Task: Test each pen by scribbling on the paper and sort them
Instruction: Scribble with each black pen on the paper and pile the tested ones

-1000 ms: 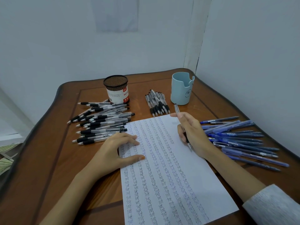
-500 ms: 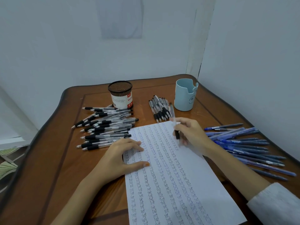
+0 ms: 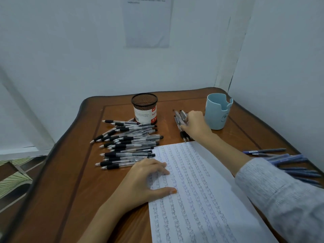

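Our left hand (image 3: 149,179) lay flat, fingers spread, thumb out; our right hand (image 3: 195,122) was stretched far forward, fingers curled down.

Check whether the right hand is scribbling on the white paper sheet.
No, the right hand is at the small cluster of black-grip pens beside the light blue cup, off the white paper sheet.

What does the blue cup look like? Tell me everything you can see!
The cup is pale blue and looks like smooth matte plastic. Its rim has a deep notch on the right, and a faint line drawing marks its side. It stands upright on the table, near the far right corner, by the wall. The right hand is close on its left; touching cannot be told.
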Demonstrator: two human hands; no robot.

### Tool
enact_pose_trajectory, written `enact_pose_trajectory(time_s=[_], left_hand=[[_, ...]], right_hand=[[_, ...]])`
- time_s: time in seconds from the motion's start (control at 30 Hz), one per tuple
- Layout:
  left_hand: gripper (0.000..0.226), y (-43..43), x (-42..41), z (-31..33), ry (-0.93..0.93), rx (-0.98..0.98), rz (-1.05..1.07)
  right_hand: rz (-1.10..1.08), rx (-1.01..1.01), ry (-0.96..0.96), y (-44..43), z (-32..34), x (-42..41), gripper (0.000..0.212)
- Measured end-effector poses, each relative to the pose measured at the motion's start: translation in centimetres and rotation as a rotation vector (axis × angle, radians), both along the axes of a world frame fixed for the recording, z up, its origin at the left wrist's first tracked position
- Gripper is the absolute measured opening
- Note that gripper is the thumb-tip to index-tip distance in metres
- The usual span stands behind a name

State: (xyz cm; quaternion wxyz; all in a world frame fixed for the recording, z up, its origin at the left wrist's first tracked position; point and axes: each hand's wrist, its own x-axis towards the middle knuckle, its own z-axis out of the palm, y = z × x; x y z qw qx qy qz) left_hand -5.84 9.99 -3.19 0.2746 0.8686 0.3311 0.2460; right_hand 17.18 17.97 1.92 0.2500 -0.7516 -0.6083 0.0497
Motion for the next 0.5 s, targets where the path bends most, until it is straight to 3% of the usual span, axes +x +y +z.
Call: enact_pose_trajectory(time_s=[0.2, 0.3, 0.5], left_hand=[[0.058, -0.1, 0.0, 0.1, 0.015, 0.010, -0.004], [0.058, -0.2, 0.0, 0.1, 0.023, 0.015, -0.004], [0.056, -0.2, 0.0, 0.1, 0.026, 0.025, -0.004]], right_hand=[[0.006, -0.058, -0.059, 0.2, -0.7, -0.4, 0.022], [0.036, -0.070, -0.096, 0.2, -0.9, -0.5, 0.036], [0.068, -0.063, -0.163, -0.1, -0.7, -1.2, 0.028]])
